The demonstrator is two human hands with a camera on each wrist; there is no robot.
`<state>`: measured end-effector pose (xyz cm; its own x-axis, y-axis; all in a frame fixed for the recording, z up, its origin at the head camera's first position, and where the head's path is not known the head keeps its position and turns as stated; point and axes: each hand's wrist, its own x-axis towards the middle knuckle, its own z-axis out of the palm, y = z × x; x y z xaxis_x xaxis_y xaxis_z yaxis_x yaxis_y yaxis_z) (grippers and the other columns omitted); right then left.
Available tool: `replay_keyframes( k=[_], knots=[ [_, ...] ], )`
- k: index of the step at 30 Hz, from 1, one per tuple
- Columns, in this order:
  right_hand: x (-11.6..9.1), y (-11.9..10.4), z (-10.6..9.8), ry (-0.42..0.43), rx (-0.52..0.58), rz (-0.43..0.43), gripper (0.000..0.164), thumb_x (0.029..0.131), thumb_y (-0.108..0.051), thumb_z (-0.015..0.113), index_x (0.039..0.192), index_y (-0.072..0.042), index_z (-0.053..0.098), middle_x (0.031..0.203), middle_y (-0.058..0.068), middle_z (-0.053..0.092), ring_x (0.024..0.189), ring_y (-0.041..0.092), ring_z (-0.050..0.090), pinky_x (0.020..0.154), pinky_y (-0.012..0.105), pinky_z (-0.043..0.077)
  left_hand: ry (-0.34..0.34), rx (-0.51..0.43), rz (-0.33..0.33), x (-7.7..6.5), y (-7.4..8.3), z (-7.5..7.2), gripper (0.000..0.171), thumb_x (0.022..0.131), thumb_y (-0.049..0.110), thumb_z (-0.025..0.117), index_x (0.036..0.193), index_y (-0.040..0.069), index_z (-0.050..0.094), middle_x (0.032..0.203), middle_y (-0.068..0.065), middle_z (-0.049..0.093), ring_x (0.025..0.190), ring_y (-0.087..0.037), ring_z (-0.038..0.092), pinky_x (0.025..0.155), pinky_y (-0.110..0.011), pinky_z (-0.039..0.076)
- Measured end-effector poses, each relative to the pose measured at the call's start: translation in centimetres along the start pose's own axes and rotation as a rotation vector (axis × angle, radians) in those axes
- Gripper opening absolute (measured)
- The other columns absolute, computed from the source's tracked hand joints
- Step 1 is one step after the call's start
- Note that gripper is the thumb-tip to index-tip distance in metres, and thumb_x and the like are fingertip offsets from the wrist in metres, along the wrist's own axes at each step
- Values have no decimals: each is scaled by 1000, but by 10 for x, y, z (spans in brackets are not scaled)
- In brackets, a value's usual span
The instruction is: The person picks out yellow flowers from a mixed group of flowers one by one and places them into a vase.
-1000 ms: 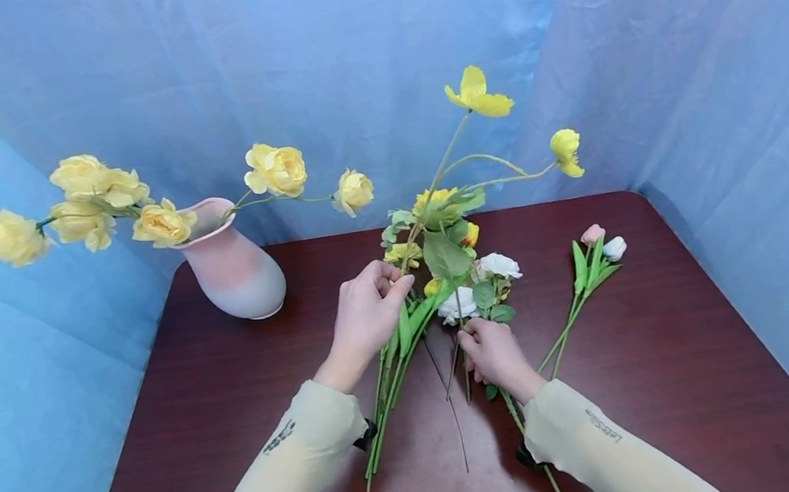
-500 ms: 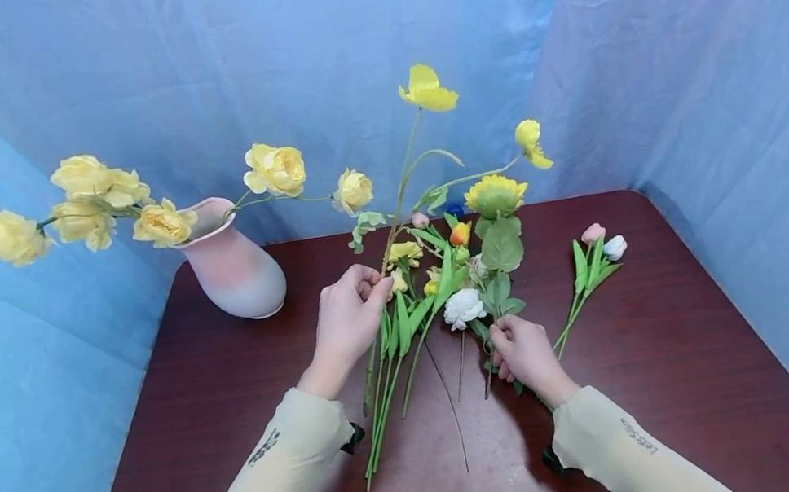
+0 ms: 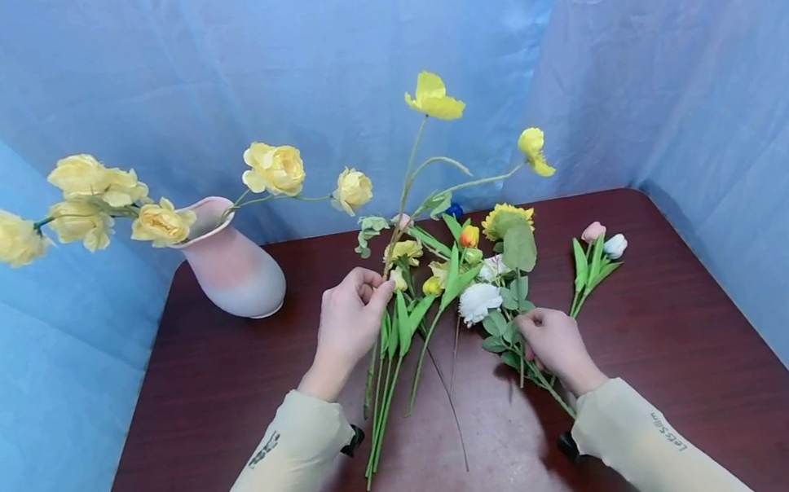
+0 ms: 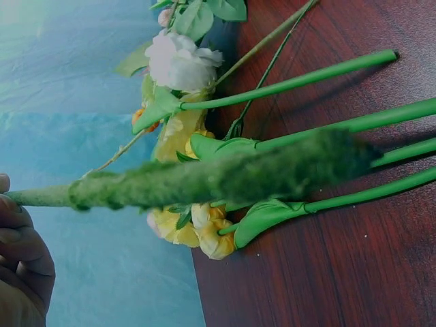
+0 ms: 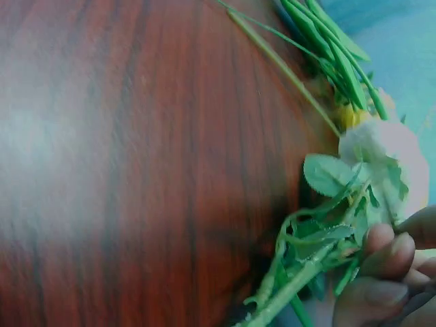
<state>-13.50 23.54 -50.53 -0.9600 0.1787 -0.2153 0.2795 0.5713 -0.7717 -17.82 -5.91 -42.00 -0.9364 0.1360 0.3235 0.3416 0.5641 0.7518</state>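
My left hand (image 3: 347, 317) pinches the stem of a branching yellow flower spray (image 3: 434, 99), its blooms raised above the pile. In the left wrist view the thick, rough green lower stem (image 4: 266, 172) runs out past my fingers, over the tulip stems. My right hand (image 3: 558, 349) holds a sunflower (image 3: 509, 219) by its thin stem, with the yellow head tipped away toward the back. White roses (image 3: 479, 303) with green leaves lie beside and under it. In the right wrist view a leafy rose stem (image 5: 289, 293) passes close below my right fingertips.
A pink and grey vase (image 3: 239, 273) stands back left, with pale yellow flowers (image 3: 276, 169) leaning out both sides. Green tulip stems (image 3: 385, 411) and a thin dark stem (image 3: 457, 427) lie mid-table. A pink and white tulip bunch (image 3: 595, 254) lies right. Blue cloth (image 3: 374, 76) hangs around the table.
My right hand has moved right with the sunflower, lowering it away from the spray toward the white roses. My left hand shifted slightly left with the yellow spray, then stayed nearly still.
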Motion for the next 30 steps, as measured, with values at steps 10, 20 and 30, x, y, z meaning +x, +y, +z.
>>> replay_keyframes(
  k=[10, 20, 30],
  knots=[
    [-3, -8, -7, 206, -334, -223, 30, 95, -31, 56, 114, -9, 49, 90, 12, 63, 67, 32, 58, 56, 50, 46, 3, 22, -1, -1, 0, 1, 12, 91, 21, 67, 86, 14, 59, 53, 3, 48, 43, -13, 42, 46, -32, 40],
    [-15, -39, 45, -4, -593, -994, 48, 89, -9, 62, 135, -19, 54, 91, 1, 56, 53, 13, 48, 42, 33, 45, -10, 10, -8, -1, 3, -2, 12, 91, 21, 67, 86, 14, 59, 53, 2, 48, 43, -14, 43, 46, -32, 39],
    [-3, -39, 68, -6, -761, -1063, 14, 83, -2, 63, 89, -14, 59, 77, 1, 51, 55, 23, 55, 44, 40, 46, -3, -2, 18, -1, 2, -4, 13, 91, 23, 68, 87, 15, 59, 53, 4, 49, 43, -11, 43, 46, -32, 39]
  ],
)
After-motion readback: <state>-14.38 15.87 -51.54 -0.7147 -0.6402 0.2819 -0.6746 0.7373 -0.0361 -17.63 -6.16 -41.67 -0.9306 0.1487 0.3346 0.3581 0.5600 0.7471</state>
